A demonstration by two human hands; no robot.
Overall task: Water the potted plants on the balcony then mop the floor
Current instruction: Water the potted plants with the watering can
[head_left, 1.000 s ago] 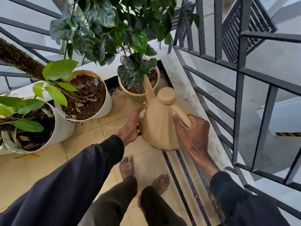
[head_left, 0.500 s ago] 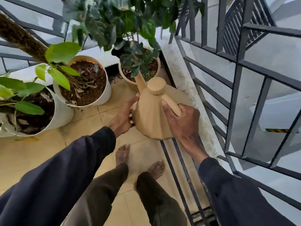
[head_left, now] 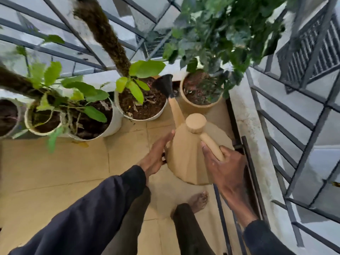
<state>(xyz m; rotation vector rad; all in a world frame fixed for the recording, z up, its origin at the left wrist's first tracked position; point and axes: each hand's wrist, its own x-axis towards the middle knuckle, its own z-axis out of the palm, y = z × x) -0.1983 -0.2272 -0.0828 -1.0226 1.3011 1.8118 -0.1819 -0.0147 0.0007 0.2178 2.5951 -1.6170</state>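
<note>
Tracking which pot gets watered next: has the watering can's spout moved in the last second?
Yes. The black rose of the watering can has swung left, from the tan pot to the right edge of the white pot beside it.

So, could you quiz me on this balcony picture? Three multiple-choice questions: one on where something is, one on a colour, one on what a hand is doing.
1. Where does the tan pot stand in the row?
A. far left
B. middle
C. right end, beside the ledge

2. What colour is the sprinkler head on the watering can?
A. black
B. green
C. white

3. What is the right hand doing?
A. hanging free
B. gripping the can's handle
C. touching a leaf

1 C: it sits nearest the ledge.
2 A: the head is plainly black.
3 B: it curls round the handle; the left hand lies flat on the can's side.
</note>
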